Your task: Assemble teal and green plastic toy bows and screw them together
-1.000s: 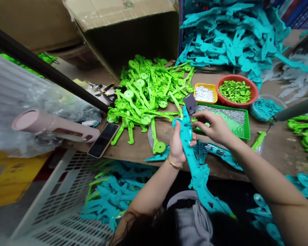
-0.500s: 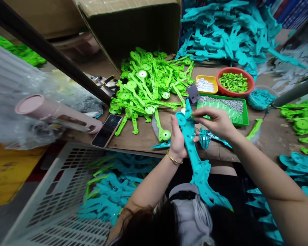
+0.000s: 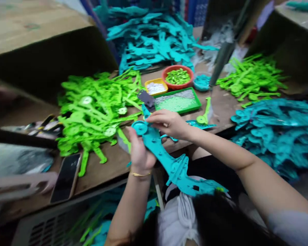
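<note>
head camera: the left hand [image 3: 142, 153] is closed around a long teal plastic part [image 3: 157, 147] near its round cup, thumb alongside the cup, with a gold bracelet [image 3: 141, 174] at the wrist. the part slants from its pointed tip, up by the table edge, down toward the person's lap. the right hand [image 3: 170, 123] meets it from the other side, its thumb and forefinger pinched together at the stretch just beside the cup; whether a small piece sits between those fingertips cannot be told. so both hands are on the same part, close together. beyond the tip, on the brown table [image 3: 104, 176], lies a dark grey block [image 3: 146, 99], beside a green tray [image 3: 187, 109] of small metal pieces. behind that tray stand a yellow dish [image 3: 157, 93] of white bits, an orange-red bowl [image 3: 179, 86] of lime pieces and a clear tub [image 3: 201, 90] of teal ones. a heap of lime green arms [image 3: 92, 109] spreads to the left, near a phone [image 3: 66, 177], and a large teal pile [image 3: 154, 44] rises at the back.
</note>
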`<state>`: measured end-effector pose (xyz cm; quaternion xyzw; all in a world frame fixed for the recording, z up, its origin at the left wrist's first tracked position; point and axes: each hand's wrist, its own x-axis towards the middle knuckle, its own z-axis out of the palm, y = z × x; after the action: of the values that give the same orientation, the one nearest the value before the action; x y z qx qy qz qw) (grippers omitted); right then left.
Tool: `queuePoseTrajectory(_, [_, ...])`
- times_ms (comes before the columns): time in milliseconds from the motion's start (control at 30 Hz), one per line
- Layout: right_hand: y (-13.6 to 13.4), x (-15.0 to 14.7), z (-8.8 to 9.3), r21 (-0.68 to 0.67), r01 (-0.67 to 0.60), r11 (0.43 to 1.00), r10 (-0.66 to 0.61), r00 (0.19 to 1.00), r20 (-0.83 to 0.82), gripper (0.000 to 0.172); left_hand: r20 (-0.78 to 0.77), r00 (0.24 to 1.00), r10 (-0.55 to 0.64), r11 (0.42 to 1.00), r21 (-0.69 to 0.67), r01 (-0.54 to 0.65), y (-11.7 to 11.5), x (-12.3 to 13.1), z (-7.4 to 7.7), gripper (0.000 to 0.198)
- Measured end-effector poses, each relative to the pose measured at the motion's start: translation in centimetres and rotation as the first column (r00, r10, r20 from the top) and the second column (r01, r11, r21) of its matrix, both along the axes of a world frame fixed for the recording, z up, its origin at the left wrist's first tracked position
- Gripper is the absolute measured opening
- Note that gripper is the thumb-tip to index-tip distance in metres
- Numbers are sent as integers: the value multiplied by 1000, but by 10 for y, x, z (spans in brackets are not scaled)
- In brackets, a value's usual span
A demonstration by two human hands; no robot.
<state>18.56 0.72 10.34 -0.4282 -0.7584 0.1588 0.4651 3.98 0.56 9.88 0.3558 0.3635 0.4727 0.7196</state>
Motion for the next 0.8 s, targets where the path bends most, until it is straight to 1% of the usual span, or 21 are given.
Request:
queuePoseTrajectory(33, [-9, 6, 2, 1, 18, 1000, -18, 999, -30, 27, -10, 999, -44, 997, -58, 44, 5, -3, 2, 51])
queuePoseTrajectory(67, [-20, 13, 3, -24, 59, 998, -61, 995, -76, 36, -19, 998, -61, 992, -111, 59, 12, -5, 5, 48])
queuePoseTrajectory(100, [-33, 20, 3, -84, 111, 990, -121, 985, -125, 43, -29, 999, -42, 989, -141, 37, 18, -8, 8, 50])
queuePoseTrajectory(133, [-47, 28, 1, -187, 135, 973, -166, 974, -157, 46, -29, 999, 17, 993, -119, -20, 24, -11, 12, 52])
queuePoseTrajectory(167, [-63, 35, -1, -322, 96, 942, -156, 974, -167, 46, 1, 996, 94, 994, -60, -94, 29, -14, 15, 51])
queuePoseTrajectory(200, [-78, 42, -5, -474, -4, 881, -85, 982, -167, 46, 59, 984, 166, 986, 22, -168, 32, -17, 19, 50])
queuePoseTrajectory(233, [-92, 49, -8, -617, -136, 775, 30, 984, -178, 47, 136, 967, 214, 967, 114, -229, 34, -19, 23, 49])
queuePoseTrajectory(267, [-105, 56, -10, -725, -256, 640, 154, 966, -206, 49, 218, 949, 227, 942, 200, -271, 34, -21, 25, 46])
queuePoseTrajectory(300, [-116, 62, -11, -788, -336, 516, 248, 939, -238, 52, 289, 934, 210, 917, 274, -291, 33, -22, 27, 43])
queuePoseTrajectory(333, [-125, 69, -9, -821, -368, 437, 294, 921, -256, 54, 349, 919, 183, 893, 333, -304, 30, -23, 27, 39])
queuePoseTrajectory(367, [-132, 75, -6, -837, -356, 417, 291, 924, -248, 55, 394, 906, 156, 873, 374, -313, 27, -24, 27, 36])
queuePoseTrajectory(433, [-140, 88, 4, -845, -280, 455, 247, 952, -182, 57, 482, 860, 169, 834, 395, -385, 19, -24, 25, 36])
queuePoseTrajectory(500, [-141, 101, 15, -844, -226, 486, 232, 965, -125, 61, 556, 795, 241, 789, 364, -494, 10, -22, 23, 45])
queuePoseTrajectory(567, [-138, 115, 24, -839, -226, 495, 258, 960, -107, 64, 580, 758, 298, 758, 338, -558, 1, -19, 24, 53])
queuePoseTrajectory(600, [-135, 122, 27, -833, -238, 499, 282, 954, -104, 62, 566, 762, 314, 746, 349, -567, -4, -16, 25, 53])
queuePoseTrajectory(633, [-130, 129, 28, -826, -242, 509, 301, 949, -93, 57, 525, 786, 326, 740, 376, -558, -9, -12, 26, 50])
queuePoseTrajectory(667, [-125, 136, 29, -813, -229, 536, 306, 950, -65, 53, 461, 818, 343, 734, 412, -540, -13, -9, 27, 47])
queuePoseTrajectory(700, [-117, 143, 28, -791, -192, 582, 292, 956, -17, 51, 381, 847, 372, 728, 445, -521, -16, -6, 25, 44])
queuePoseTrajectory(733, [-108, 151, 27, -755, -129, 643, 252, 967, 49, 51, 281, 865, 416, 727, 469, -502, -19, -4, 21, 42])
queuePoseTrajectory(767, [-98, 158, 25, -703, -43, 710, 182, 975, 123, 52, 172, 864, 474, 726, 479, -494, -20, -5, 14, 41])
queuePoseTrajectory(800, [-88, 166, 22, -636, 59, 769, 89, 976, 198, 54, 64, 836, 546, 719, 477, -506, -20, -8, 4, 40])
